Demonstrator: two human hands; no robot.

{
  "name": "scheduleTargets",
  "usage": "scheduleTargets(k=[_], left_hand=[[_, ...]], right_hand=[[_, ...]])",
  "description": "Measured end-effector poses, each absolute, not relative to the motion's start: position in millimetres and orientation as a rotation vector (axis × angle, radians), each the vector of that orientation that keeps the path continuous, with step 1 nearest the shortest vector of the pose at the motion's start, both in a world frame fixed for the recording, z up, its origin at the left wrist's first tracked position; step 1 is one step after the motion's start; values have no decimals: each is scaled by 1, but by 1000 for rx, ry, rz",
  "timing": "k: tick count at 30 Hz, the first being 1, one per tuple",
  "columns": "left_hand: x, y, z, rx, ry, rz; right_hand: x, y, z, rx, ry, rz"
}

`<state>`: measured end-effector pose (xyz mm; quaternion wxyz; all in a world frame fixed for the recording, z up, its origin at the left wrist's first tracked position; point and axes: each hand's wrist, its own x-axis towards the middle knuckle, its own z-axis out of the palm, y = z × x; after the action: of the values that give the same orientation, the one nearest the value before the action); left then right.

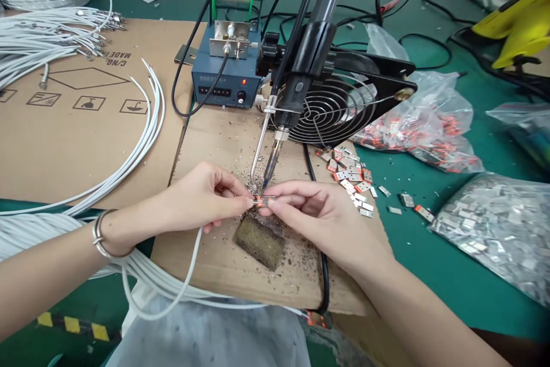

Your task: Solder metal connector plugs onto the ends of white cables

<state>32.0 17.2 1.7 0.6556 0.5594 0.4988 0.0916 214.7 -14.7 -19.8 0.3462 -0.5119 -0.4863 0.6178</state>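
The left hand (pixel 210 196) pinched a white cable (pixel 195 255), and the right hand (pixel 320 206) gripped a small plug (pixel 263 201) between finger and thumb. The plug sat at the soldering iron's (pixel 272 161) tip, near a sponge (pixel 260 242) (brown, with crumbs around it).

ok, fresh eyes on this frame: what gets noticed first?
Probably the left hand, gripping a thin white cable, and the right hand, pinching a small orange-and-silver connector, at centre under the tip of a black soldering iron. Behind them, a black fan with round wire grille sits right of a boxy blue control unit. A bright yellow object sits at the upper right edge.
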Motion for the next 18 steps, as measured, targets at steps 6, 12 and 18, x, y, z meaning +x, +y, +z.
scheduleTargets(k=[6, 12, 18], left_hand=[[32, 18, -2, 1288, 1148, 196], [32, 18, -2, 1298, 1154, 189], [32, 19, -1, 1290, 1156, 199]], right_hand=[[207, -16, -27, -1400, -1365, 1421], [211, -15, -27, -1343, -1355, 1470], [216, -15, -21, -1238, -1209, 1655]])
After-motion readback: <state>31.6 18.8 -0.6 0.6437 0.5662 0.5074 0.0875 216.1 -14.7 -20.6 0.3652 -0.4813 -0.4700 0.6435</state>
